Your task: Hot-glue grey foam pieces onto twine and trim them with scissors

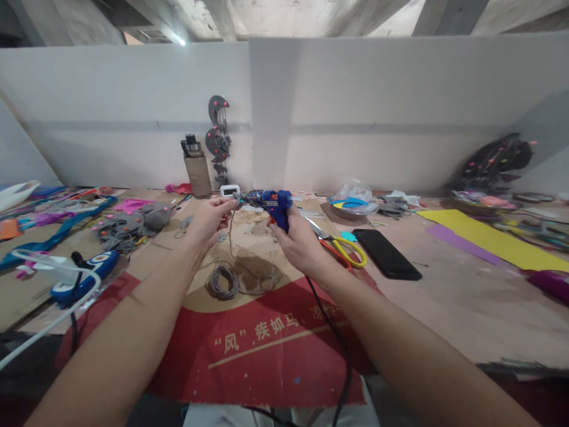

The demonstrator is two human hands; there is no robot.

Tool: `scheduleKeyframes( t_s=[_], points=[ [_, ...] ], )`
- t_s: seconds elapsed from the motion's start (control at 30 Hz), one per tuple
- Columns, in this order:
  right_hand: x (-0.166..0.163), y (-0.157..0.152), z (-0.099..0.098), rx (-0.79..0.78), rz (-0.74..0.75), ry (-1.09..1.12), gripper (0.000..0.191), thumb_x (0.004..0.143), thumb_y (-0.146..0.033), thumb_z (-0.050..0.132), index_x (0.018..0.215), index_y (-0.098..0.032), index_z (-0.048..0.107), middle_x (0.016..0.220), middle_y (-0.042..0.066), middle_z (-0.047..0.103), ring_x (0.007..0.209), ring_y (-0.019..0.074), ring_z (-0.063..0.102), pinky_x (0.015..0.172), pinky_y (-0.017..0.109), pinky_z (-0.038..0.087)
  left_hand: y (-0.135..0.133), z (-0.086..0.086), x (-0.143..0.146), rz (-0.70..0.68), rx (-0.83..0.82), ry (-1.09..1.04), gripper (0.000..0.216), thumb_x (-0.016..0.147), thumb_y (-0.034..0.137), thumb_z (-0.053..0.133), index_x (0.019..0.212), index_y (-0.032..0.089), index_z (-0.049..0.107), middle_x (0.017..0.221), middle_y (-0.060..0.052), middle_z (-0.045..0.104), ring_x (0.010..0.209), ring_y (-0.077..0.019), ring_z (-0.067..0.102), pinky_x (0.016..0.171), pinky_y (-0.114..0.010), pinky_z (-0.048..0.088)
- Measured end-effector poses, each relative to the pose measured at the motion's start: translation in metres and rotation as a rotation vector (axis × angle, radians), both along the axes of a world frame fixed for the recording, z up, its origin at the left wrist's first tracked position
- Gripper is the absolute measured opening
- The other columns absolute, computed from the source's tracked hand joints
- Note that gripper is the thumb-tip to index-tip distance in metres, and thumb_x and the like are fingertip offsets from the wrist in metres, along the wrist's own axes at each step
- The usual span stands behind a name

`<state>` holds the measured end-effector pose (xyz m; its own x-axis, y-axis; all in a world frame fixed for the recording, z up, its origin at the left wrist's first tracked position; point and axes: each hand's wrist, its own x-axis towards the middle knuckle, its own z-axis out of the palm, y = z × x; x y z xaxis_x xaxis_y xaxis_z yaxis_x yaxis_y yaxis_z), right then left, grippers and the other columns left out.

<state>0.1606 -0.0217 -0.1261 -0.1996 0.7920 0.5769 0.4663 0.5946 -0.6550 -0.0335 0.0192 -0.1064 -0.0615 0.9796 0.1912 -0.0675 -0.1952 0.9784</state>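
My right hand [297, 240] is wrapped round the handle of a blue hot glue gun [276, 204], its nozzle turned left. At the nozzle tip, the pinched fingers of my left hand [214, 220] hold the end of a thin grey cord [231, 234]. From there the cord hangs down to a loose coil [223, 282] on the cardboard. Whether the nozzle touches the cord, I cannot tell. Scissors [344, 249] with yellow and orange handles lie just right of my right hand. A black cable runs down from the gun.
A black phone [386, 254] lies right of the scissors. Behind stand a bottle [197, 172] and a small white display [230, 190]. Grey felt pieces [133, 225] and a blue power strip [86, 276] are at left; yellow sheets [493, 237] lie at right.
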Motion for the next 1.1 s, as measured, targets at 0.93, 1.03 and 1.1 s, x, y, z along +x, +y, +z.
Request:
scheduleKeyframes(
  t_s=[0.93, 1.03, 1.1],
  points=[
    [0.009, 0.025, -0.009, -0.522, 0.048, 0.396, 0.018, 0.072, -0.02, 0.045, 0.09, -0.018, 0.047, 0.081, 0.005, 0.063, 0.051, 0.0101, 0.05, 0.055, 0.027, 0.045, 0.006, -0.005, -0.004, 0.047, -0.003, -0.083, 0.027, 0.055, 0.031, 0.075, 0.07, 0.013, 0.06, 0.065, 0.0, 0.055, 0.044, -0.0019, 0.035, 0.035, -0.016, 0.014],
    [0.019, 0.037, -0.018, -0.562, -0.2, -0.128, 0.013, 0.07, -0.023, 0.05, 0.079, -0.015, 0.055, 0.073, 0.009, 0.063, 0.059, 0.0168, 0.056, 0.057, 0.03, 0.043, 0.003, -0.008, 0.004, 0.141, 0.071, 0.038, 0.026, 0.058, 0.033, 0.073, 0.073, 0.015, 0.063, 0.06, 0.001, 0.054, 0.045, -0.0043, 0.038, 0.038, -0.018, 0.021],
    [0.024, 0.039, -0.021, -0.512, -0.277, -0.368, 0.013, 0.071, -0.024, 0.052, 0.074, -0.014, 0.059, 0.078, 0.014, 0.064, 0.073, 0.0233, 0.06, 0.065, 0.033, 0.043, 0.0, -0.009, 0.008, 0.211, 0.145, 0.149, 0.024, 0.061, 0.035, 0.071, 0.074, 0.015, 0.065, 0.056, 0.002, 0.054, 0.046, -0.0062, 0.04, 0.041, -0.021, 0.026]
  ],
)
